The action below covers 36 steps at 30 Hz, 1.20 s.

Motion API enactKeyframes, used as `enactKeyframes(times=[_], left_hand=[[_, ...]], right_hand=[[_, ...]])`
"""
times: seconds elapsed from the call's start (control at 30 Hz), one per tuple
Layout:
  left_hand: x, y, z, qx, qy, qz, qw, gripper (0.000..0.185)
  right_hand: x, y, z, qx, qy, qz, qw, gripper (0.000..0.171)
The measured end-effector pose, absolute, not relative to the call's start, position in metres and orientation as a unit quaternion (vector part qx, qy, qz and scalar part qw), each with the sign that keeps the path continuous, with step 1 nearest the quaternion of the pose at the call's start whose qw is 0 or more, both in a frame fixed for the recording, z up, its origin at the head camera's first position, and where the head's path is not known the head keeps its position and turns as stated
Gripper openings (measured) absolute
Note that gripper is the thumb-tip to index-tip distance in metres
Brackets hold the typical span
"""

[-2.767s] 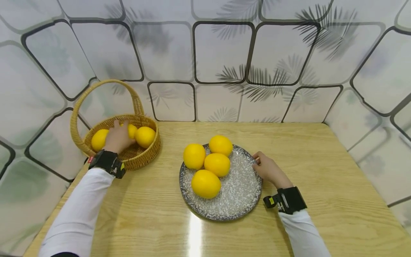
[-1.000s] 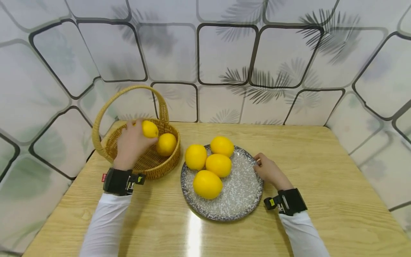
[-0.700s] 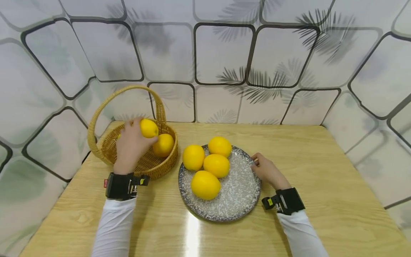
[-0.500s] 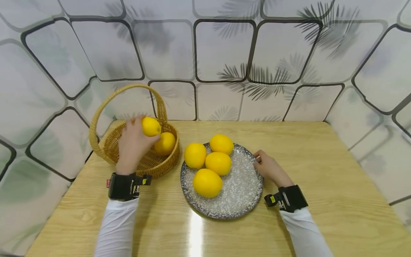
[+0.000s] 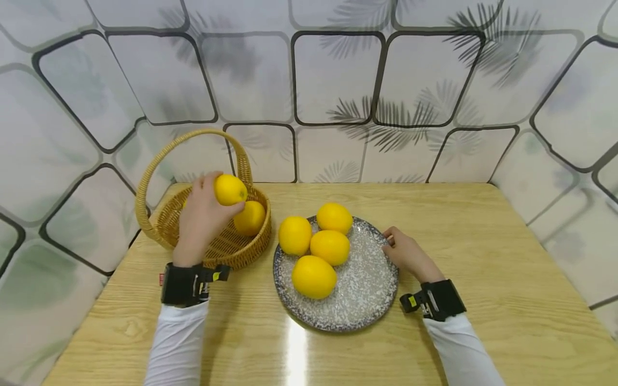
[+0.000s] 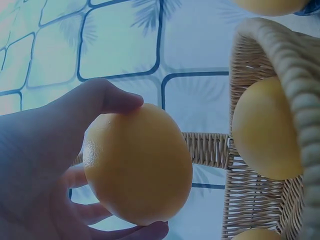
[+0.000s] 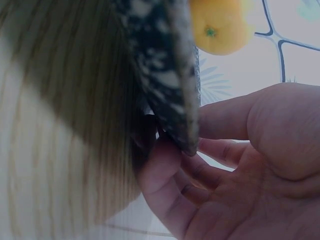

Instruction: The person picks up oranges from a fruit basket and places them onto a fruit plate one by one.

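Your left hand [image 5: 200, 220] curls round a smooth yellow lemon [image 5: 230, 189], lifted just above the woven wicker basket [image 5: 241, 252]. The speckled grey ceramic plate [image 5: 362, 289] lies to its right, where your right hand [image 5: 407, 254] pinches the rim.

Basket [image 5: 212, 244] is left of plate [image 5: 359, 292] on table [image 5: 483, 257]; 4 lemons [image 5: 314, 276] on plate, 1 lemon [image 5: 251, 218] in basket.
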State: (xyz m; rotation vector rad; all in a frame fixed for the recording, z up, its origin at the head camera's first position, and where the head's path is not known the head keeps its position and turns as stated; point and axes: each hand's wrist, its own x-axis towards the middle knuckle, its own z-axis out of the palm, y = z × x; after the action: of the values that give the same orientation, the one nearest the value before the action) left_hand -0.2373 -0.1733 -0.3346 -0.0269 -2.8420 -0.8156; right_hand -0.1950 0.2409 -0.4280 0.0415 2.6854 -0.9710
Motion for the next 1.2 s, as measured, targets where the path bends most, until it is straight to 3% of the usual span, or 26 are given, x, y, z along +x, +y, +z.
enactKeyframes(times=[1.2], left_hand=[[-0.213, -0.129, -0.313, -0.102, -0.941, -0.294, 0.132, 0.082]], right_hand=[[-0.194, 0.240, -0.426, 0.012, 0.932, -0.334, 0.140, 0.037]])
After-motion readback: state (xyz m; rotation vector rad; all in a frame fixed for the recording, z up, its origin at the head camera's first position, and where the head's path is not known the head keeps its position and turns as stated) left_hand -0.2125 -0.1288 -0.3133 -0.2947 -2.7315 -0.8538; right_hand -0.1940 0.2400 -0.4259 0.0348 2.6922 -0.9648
